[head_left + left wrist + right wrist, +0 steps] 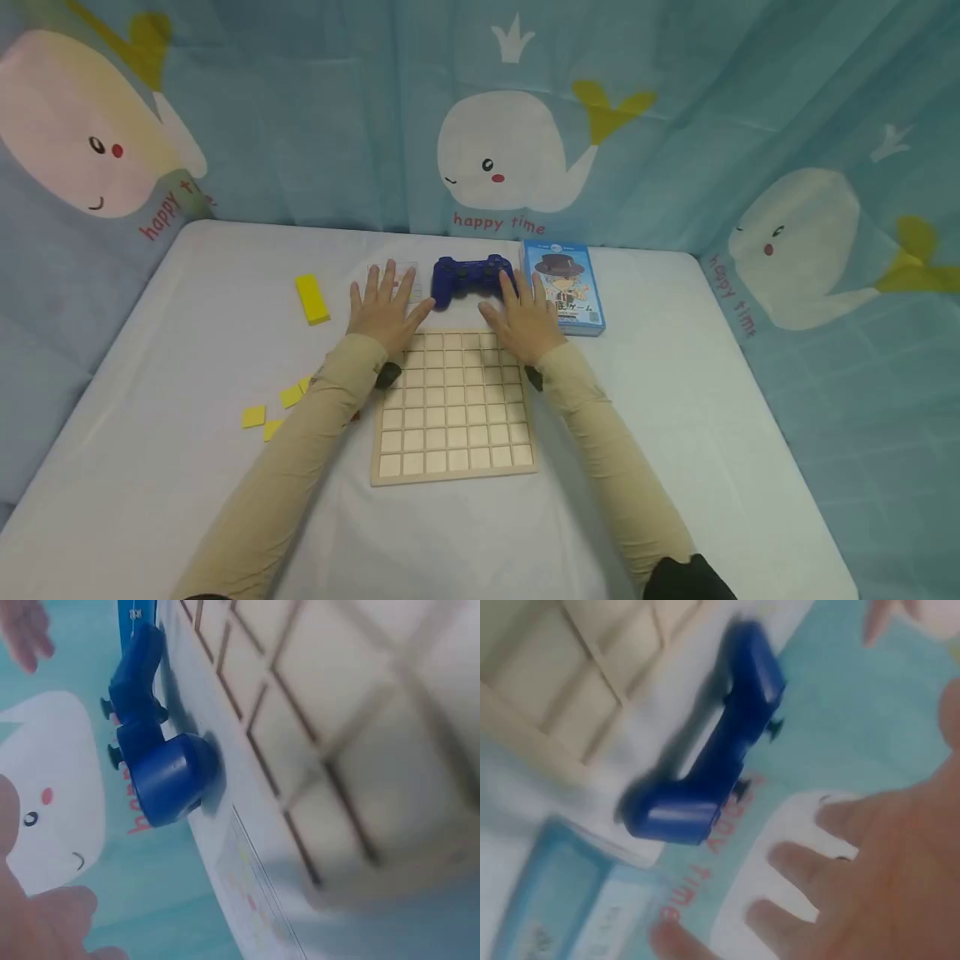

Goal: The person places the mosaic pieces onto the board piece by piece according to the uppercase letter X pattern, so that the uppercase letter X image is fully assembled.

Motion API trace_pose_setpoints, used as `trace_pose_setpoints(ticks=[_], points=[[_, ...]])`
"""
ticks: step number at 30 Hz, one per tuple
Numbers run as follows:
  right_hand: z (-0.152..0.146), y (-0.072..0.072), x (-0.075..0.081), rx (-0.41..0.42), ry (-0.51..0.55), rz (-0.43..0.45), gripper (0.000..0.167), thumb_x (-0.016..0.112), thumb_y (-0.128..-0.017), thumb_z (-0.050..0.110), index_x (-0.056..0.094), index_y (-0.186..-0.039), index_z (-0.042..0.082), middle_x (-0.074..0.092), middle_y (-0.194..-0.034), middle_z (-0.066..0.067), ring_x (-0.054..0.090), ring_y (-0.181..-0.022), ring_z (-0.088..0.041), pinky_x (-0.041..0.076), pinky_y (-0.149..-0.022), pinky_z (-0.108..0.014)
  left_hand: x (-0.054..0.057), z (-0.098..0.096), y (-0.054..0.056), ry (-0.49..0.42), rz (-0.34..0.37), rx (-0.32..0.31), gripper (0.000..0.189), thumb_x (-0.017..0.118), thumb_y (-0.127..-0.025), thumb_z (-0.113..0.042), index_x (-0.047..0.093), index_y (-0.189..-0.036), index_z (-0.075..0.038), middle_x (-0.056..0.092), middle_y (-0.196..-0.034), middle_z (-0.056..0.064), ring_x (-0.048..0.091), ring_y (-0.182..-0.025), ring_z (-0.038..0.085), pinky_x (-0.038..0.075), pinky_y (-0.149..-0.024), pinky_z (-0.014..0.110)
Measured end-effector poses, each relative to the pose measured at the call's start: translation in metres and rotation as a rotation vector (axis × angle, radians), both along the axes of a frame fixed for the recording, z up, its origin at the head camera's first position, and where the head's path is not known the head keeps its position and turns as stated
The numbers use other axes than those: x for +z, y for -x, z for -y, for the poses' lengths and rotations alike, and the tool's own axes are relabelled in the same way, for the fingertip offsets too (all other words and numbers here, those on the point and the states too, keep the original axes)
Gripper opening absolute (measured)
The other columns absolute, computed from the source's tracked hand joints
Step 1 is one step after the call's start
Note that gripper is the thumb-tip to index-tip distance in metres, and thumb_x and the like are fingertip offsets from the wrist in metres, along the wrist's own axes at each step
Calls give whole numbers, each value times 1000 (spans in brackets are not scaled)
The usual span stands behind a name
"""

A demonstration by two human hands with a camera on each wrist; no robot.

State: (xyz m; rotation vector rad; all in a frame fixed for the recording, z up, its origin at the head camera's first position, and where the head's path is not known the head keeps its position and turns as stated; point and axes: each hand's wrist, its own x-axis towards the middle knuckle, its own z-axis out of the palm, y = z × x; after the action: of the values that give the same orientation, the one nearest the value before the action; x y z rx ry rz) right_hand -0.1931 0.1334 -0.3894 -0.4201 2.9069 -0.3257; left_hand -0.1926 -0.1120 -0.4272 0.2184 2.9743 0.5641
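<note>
Head view, each grip [384, 310] [529, 321] aloft (seemingly), board [456, 414]

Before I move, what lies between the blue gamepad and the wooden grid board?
Only a bare strip of white tablecloth separates the blue gamepad from the wooden grid board; the left wrist view shows it clearly, and the right wrist view agrees.

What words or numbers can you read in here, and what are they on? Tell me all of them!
"happy time": in red, three times on the curtain; the left one is partly lost in a fold.
"ゲーム": on the blue box; marks before it are partly hidden by the right hand.
Too small or blurred: the box's other print, and marks on the pale sheet.
</note>
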Motion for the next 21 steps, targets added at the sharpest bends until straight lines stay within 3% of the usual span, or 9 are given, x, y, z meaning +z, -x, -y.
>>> trace_pose_setpoints(ticks=[2, 5, 9, 13, 16, 21], points=[[-8, -14, 1, 67, 61, 50, 75, 22, -100, 58, 2, -154, 11, 1, -160, -16, -5, -146, -40, 12, -114, -60, 4, 8, -13, -31, 7, -8, 80, 12, -93, -70, 2, -155, -19, -11, -160, 13, -16, -145, 35, -13, -111, 60], [-25, -35, -4, 147, 121, 102, 73, 32, -101, 51, 8, -154, 7, 8, -158, -21, 2, -145, -41, 11, -116, -55, 9, 24, -41, -67, -2, -16, 78, 19, -97, -65, 6, -155, -15, -7, -160, 17, -13, -145, 39, -11, -111, 62], [-47, -59, -17, 169, 124, 120, 72, 46, -99, 42, 16, -152, 4, 18, -155, -24, 15, -143, -42, 20, -114, -54, 11, 50, -88, -137, -80, -4, 74, 48, -96, -51, 23, -152, -8, 12, -156, 26, 6, -143, 48, 5, -111, 66], [-62, -73, -30, 161, 113, 121, 69, 56, -96, 35, 26, -149, 2, 26, -152, -24, 24, -140, -42, 25, -113, -53, 9, 75, -134, -210, -134, 115, 66, 66, -89, -37, 42, -141, -5, 33, -145, 30, 28, -131, 52, 25, -104, 66], [-67, -77, -39, 178, 108, 131, 68, 59, -95, 33, 30, -148, 1, 27, -152, -23, 24, -140, -42, 24, -113, -54, 6, 92, -163, -233, -125, 238, 61, 67, -88, -36, 48, -136, -3, 38, -139, 31, 32, -125, 53, 30, -99, 67], [-73, -79, -49, 169, 119, 127, 68, 59, -94, 32, 30, -148, 3, 26, -154, -19, 22, -141, -42, 23, -110, -61, -6, 110, -190, -225, -161, 370, 49, 67, -89, -25, 53, -128, 1, 40, -135, 34, 33, -122, 54, 28, -98, 67]])
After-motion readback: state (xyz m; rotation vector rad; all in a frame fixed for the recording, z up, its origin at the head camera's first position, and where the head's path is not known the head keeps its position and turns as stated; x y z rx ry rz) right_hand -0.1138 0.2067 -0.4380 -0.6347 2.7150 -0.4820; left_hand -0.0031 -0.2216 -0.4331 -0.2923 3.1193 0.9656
